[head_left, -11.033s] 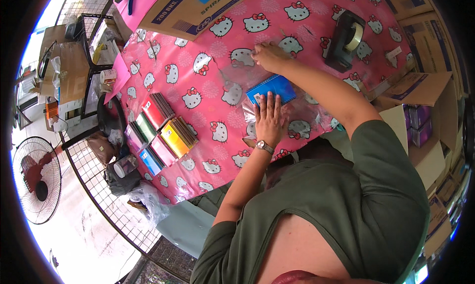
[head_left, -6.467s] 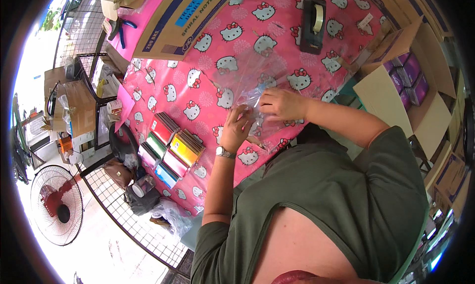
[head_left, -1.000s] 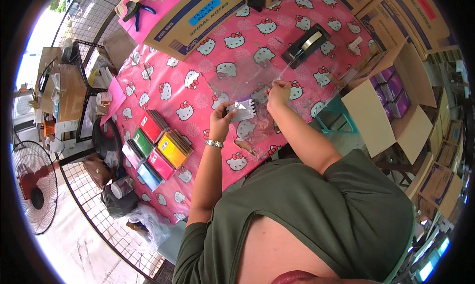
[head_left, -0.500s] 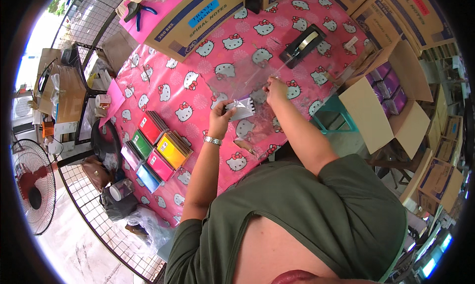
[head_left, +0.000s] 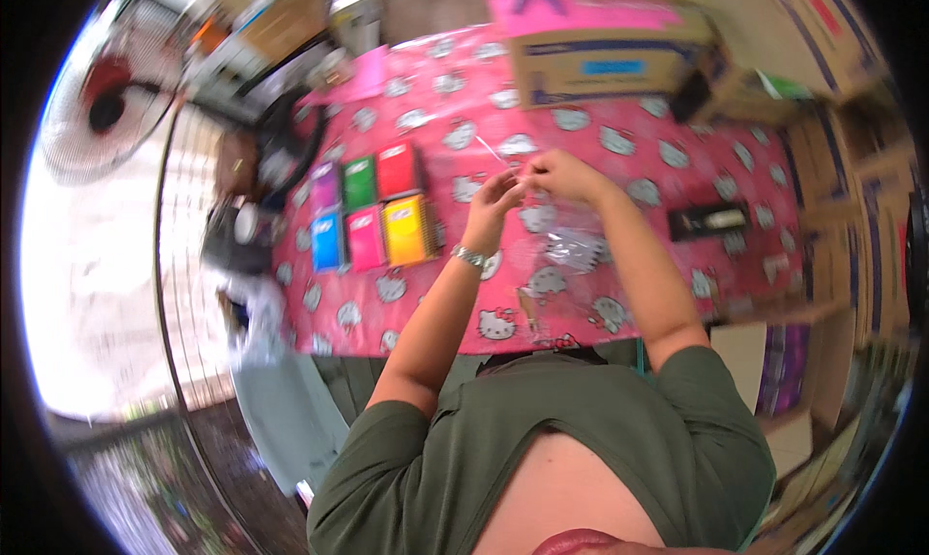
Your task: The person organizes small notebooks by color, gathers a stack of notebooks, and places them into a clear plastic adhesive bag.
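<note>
Above the middle of the pink table [head_left: 440, 313], the left hand [head_left: 492, 207] and the right hand [head_left: 568, 176] are held close together, both bent narrow; whether anything is gripped cannot be told through the blur. A thin white strip [head_left: 491, 149] is seen just beyond the left hand. A clear plastic packet [head_left: 574, 248] is laid nearer the table's front edge, beside the right forearm [head_left: 646, 265]. Coloured notebooks [head_left: 366, 231] are set toward the left edge, a tape dispenser [head_left: 709, 221] toward the right
</note>
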